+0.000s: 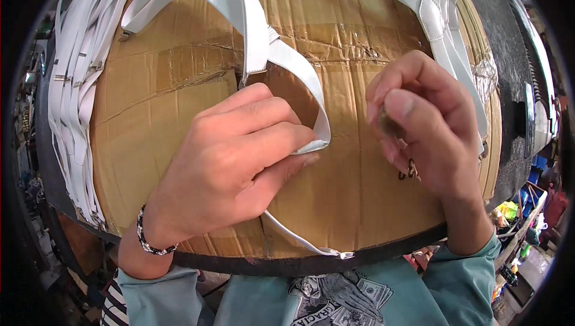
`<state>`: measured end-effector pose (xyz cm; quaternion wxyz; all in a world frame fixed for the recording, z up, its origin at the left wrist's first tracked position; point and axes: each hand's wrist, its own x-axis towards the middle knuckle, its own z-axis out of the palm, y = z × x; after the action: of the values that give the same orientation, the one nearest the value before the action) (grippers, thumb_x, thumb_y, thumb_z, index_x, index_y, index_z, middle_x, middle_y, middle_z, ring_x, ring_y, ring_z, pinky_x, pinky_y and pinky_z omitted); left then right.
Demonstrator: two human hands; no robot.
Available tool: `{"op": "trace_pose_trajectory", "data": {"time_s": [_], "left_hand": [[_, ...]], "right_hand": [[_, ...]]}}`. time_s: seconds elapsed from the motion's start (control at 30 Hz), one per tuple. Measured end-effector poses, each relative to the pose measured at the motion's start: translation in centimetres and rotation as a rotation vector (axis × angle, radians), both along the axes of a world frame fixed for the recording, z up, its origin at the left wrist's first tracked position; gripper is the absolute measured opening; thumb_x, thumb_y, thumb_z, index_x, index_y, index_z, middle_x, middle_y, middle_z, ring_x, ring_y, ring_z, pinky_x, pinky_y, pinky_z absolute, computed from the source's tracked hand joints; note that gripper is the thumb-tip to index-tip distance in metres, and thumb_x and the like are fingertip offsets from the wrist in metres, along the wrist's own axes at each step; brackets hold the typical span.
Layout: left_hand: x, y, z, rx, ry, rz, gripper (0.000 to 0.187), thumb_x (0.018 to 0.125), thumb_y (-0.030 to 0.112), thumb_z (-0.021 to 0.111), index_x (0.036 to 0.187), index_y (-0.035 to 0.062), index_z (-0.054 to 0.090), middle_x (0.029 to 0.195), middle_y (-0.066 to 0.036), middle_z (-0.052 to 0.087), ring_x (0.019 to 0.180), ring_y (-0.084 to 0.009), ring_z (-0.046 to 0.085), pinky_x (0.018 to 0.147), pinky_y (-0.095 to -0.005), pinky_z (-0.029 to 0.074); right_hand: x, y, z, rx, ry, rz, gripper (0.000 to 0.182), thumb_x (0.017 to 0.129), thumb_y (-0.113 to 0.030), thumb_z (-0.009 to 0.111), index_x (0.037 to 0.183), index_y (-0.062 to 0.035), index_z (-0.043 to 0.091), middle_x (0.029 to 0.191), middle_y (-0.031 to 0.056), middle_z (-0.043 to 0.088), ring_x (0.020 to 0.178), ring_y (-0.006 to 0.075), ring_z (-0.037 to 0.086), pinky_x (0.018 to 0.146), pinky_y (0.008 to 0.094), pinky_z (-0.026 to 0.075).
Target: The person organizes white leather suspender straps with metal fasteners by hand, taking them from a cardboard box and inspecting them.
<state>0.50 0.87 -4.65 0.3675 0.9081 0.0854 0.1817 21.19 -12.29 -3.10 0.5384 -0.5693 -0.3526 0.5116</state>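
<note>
My left hand [239, 152] pinches a fold of white elastic strap [311, 80] between thumb and fingers. The strap loops up over the cardboard, with a metal slider near its top and a metal clip by my knuckles. From under my left hand its thin tail runs down to a metal end clip [344, 255] at the near edge. To the right, my right hand [425, 122] is closed, apart from the strap. Between its thumb and fingers sits a small dull brownish piece [390, 125], mostly hidden, whose kind I cannot make out.
Flattened, taped cardboard [371, 206] covers the work surface. A bundle of white suspenders with metal clips [81, 86] hangs at the left. More white suspenders [432, 14] lie at the upper right. A dark machine-like body [515, 74] stands beyond the right edge.
</note>
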Motion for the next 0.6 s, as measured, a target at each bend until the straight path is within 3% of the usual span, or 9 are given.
{"op": "trace_pose_trajectory", "data": {"time_s": [0.07,0.13,0.23,0.3,0.6], "left_hand": [[0.0,-0.1,0.0,0.004,-0.009,0.004,0.028,0.067,-0.007,0.081,0.093,-0.0017,0.074,0.085,-0.011,0.069,0.073,-0.0277,0.061,0.064,-0.0366,0.048],[0.1,-0.2,0.0,0.013,-0.019,0.011,0.028,0.067,-0.007,0.081,0.093,-0.0018,0.073,0.085,-0.011,0.068,0.073,-0.0278,0.061,0.063,-0.0367,0.048],[0.2,-0.5,0.0,0.035,-0.033,0.024,0.028,0.067,-0.007,0.081,0.094,-0.0021,0.073,0.085,-0.011,0.068,0.074,-0.0281,0.061,0.064,-0.0366,0.048],[0.1,-0.7,-0.1,0.053,-0.046,0.034,0.029,0.068,-0.006,0.082,0.094,-0.0024,0.073,0.085,-0.011,0.067,0.074,-0.0286,0.061,0.064,-0.0366,0.049],[0.0,-1.1,-0.4,0.114,-0.081,0.046,0.03,0.069,-0.004,0.084,0.096,-0.0027,0.071,0.086,-0.011,0.066,0.075,-0.0293,0.061,0.064,-0.037,0.05]], "right_hand": [[0.2,0.2,0.0,-0.055,0.282,-0.037,0.019,0.1,-0.018,0.06,0.097,0.0001,0.059,0.089,0.0086,0.062,0.061,0.0067,0.053,0.051,0.0191,0.039],[0.1,0.0,0.1,-0.035,0.133,-0.019,0.017,0.096,-0.015,0.064,0.098,0.0014,0.062,0.087,0.0068,0.064,0.061,0.0091,0.054,0.053,0.0221,0.039],[-0.2,-0.7,-0.1,0.121,-0.563,0.136,0.01,0.086,0.0,0.072,0.095,0.0017,0.068,0.081,0.0048,0.064,0.064,0.0128,0.057,0.057,0.028,0.041],[-1.3,-0.6,-1.4,0.348,-0.733,0.119,0.019,0.079,0.007,0.077,0.094,-0.0018,0.07,0.075,0.0062,0.061,0.061,0.0139,0.058,0.054,0.028,0.042],[-1.9,-0.7,-1.9,0.445,-0.927,0.146,0.026,0.075,0.006,0.079,0.097,-0.0044,0.07,0.074,0.0067,0.062,0.058,0.0182,0.062,0.049,0.031,0.046]]}}
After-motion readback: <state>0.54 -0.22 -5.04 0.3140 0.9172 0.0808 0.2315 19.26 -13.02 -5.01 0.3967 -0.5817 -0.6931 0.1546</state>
